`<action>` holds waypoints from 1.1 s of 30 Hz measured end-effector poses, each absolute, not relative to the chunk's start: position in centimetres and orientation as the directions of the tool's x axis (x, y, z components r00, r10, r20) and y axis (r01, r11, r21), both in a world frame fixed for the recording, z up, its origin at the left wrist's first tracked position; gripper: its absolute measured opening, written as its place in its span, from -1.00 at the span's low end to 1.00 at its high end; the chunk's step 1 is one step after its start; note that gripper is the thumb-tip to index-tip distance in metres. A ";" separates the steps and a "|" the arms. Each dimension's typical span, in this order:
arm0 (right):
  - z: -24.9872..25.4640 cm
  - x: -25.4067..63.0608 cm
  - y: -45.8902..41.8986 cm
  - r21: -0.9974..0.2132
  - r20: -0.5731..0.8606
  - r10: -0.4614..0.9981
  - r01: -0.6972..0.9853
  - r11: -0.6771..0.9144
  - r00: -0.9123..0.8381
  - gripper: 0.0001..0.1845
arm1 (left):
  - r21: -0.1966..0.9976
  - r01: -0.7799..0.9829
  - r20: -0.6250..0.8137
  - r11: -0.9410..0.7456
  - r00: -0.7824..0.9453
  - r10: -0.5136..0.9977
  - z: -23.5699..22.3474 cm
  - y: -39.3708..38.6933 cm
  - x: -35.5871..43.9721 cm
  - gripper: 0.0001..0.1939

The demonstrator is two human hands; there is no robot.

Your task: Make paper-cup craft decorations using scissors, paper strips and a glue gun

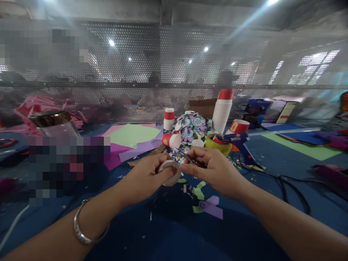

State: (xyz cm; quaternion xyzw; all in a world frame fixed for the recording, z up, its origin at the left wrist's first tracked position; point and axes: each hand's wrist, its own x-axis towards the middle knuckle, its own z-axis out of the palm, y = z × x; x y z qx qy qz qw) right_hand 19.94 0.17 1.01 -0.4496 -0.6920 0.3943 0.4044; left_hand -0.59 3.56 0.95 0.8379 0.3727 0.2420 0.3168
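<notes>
Held in my left hand (148,175) is a round white paper cup bottom (171,177), its thumb pressed on the flat face. My right hand (212,168), just to the right, is closed on a slim pair of metal scissors (191,159); the blades point left, above the cup bottom, and the handles are mostly hidden by the fingers. Behind the hands a red and white paper cup (172,140) lies on its side. Beyond it is a heap of round white pieces (190,125) with purple and green paper strips. Purple and green paper pieces (212,207) lie in front.
A tall cup stack (222,112) and a short cup stack (169,119) flank the heap. At right are a yellow bowl (217,145) and a blue glue gun (241,143) with a black cord (282,179). Coloured paper sheets (133,135) and a lidded jar (57,123) are left.
</notes>
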 end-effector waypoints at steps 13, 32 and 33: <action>1.0 19.9 0.2 -0.963 0.118 0.929 0.189 0.194 -0.352 -0.64 | 0.901 0.291 0.060 -0.321 0.650 0.757 0.6 2.7 -0.2 -0.71; 0.7 20.9 0.4 -0.841 0.306 0.890 0.343 0.419 -0.337 -0.66 | 0.903 0.154 0.272 -0.402 0.520 0.810 1.0 3.1 0.1 -0.82; 0.7 20.9 0.3 -0.824 0.310 0.891 0.373 0.426 -0.332 -0.65 | 0.904 0.143 0.284 -0.404 0.505 0.815 1.0 3.1 0.1 -0.83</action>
